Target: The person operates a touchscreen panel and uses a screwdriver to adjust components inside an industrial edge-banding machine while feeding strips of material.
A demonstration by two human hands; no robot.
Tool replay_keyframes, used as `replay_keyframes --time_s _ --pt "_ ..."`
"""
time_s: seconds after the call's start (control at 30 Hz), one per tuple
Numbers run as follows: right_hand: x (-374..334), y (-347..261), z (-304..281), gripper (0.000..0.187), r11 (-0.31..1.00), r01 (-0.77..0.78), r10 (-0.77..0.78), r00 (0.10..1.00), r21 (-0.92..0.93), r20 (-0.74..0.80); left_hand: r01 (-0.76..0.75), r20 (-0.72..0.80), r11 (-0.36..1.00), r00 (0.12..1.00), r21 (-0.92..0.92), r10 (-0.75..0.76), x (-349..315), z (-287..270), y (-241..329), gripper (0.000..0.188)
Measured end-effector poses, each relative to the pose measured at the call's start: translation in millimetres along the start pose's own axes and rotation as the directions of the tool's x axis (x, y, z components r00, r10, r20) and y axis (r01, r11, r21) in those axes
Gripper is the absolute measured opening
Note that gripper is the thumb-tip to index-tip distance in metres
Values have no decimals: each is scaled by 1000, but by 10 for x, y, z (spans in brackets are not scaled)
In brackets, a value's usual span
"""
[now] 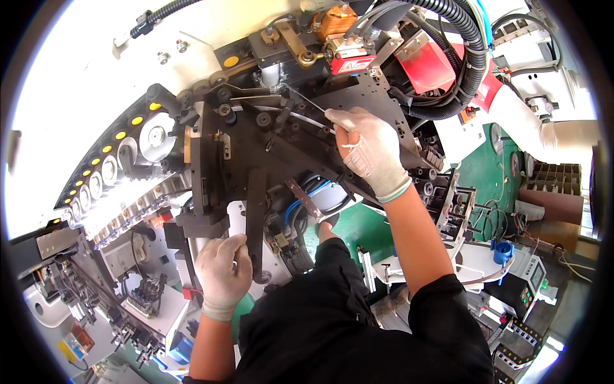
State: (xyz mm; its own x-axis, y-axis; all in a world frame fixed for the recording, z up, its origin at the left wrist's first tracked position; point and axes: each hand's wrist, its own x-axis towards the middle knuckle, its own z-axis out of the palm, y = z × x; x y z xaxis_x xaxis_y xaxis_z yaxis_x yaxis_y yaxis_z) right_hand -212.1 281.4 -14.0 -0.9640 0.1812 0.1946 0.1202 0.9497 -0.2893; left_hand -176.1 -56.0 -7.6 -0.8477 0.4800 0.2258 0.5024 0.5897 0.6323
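Item: thin metal rod [313, 103], one. Location: above the far part of the dark machine plate [246, 150], slanting from my fingertips toward the white cylinder [271, 74] near the plate's far edge. Whether its tip touched anything, I could not tell.

Item: my right hand [371, 144], gloved. Thumb and forefinger were pinched together on the rod's near end; the other fingers were curled into the palm.

Item: my left hand [222, 272], gloved, at the plate's near edge, just beside the long dark bar [256, 221]. Fingers were bent; whether they gripped anything, I could not tell.

Adjacent stock: red-labelled block [353, 64], beyond the far edge; white rollers [157, 136], off the left edge.

Step in hand, by my judgement: guiding the rod at the cylinder's side. Next move called for, likewise judged: a steady pinch and careful aim among the close-set fittings.
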Motion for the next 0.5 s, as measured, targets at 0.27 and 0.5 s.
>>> replay_keyframes --time_s 0.27,0.5 --pt "59 0 -120 31 996 93 -93 992 10 79 -9 -29 1000 1000 -6 9 6 5 2 19" --pt "115 -144 -208 32 992 43 -15 974 -119 225 -6 -12 1000 1000 7 6 -9 -1 -16 19"
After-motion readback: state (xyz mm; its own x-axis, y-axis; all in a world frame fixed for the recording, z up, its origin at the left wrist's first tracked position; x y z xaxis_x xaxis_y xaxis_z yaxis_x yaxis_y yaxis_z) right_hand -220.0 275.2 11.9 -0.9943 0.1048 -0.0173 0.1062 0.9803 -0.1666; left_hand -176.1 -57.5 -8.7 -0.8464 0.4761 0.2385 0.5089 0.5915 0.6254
